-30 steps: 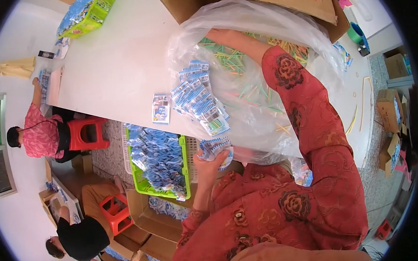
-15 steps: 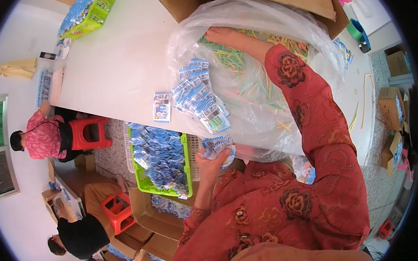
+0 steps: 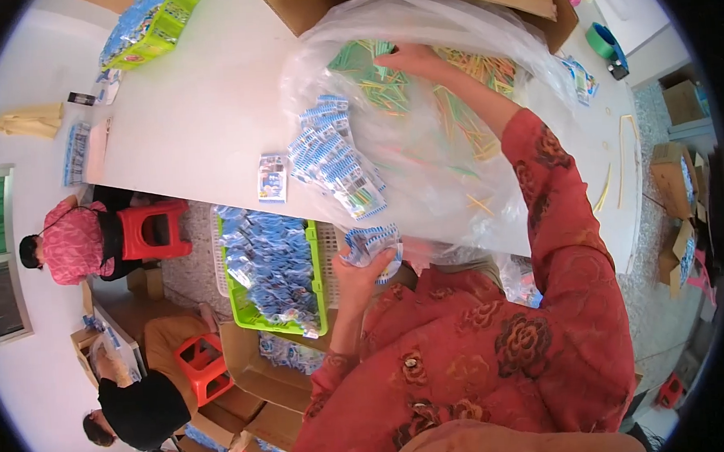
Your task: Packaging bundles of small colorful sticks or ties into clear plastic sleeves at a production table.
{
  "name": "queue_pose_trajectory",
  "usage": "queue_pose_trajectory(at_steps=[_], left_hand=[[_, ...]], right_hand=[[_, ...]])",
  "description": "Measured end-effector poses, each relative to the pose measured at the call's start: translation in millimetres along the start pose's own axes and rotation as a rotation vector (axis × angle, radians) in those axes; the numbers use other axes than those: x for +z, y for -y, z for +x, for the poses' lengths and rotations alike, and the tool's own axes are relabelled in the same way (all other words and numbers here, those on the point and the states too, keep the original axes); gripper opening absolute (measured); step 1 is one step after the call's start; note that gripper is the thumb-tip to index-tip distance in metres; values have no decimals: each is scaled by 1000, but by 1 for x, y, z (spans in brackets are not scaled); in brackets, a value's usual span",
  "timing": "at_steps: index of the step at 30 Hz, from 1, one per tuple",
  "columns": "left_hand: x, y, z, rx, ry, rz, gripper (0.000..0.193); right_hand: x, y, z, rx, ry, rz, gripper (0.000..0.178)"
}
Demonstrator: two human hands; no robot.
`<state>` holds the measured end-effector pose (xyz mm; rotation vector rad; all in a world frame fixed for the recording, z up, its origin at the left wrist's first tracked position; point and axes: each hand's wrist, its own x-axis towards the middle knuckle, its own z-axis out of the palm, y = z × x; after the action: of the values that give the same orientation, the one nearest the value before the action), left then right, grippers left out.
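My left hand (image 3: 360, 277) is closed around a small stack of blue-and-white printed packets (image 3: 373, 243), held just off the table's near edge. Inside a clear plastic bag, my right hand (image 3: 413, 60) has its fingers pinched on a few thin green sticks (image 3: 382, 50). Loose green, yellow and orange sticks (image 3: 477, 71) lie around it in the bag. A fanned pile of blue-and-white packets (image 3: 335, 158) rests on the bag's left side, and one single packet (image 3: 272, 179) lies apart on the table.
A green crate (image 3: 319, 285) full of blue packets stands below the table edge, beside a cardboard box (image 3: 244, 359). Another green crate (image 3: 173, 23) is at the far left. A large carton (image 3: 424, 0) stands behind the bag. Two people sit at left near red stools (image 3: 156, 230).
My right hand has drawn a little to the right inside the bag, and green sticks now show at its fingertips. My left hand keeps its packets. The whole view has shifted slightly.
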<state>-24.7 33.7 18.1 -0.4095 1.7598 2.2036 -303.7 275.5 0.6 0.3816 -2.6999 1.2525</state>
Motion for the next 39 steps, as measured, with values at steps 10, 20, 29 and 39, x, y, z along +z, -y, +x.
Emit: queue_pose_trajectory(at_steps=[10, 20, 29, 39], left_hand=[[16, -4, -9, 117, 22, -2, 36], [55, -24, -2, 246, 132, 169, 23], [87, -11, 14, 212, 241, 139, 26], [108, -7, 19, 218, 316, 136, 21]], right_hand=[[-50, 18, -139, 140, 74, 116, 21], [-52, 7, -182, 152, -36, 129, 15], [-109, 123, -212, -42, 17, 674, 12], [-105, 115, -226, -196, 81, 372, 16]])
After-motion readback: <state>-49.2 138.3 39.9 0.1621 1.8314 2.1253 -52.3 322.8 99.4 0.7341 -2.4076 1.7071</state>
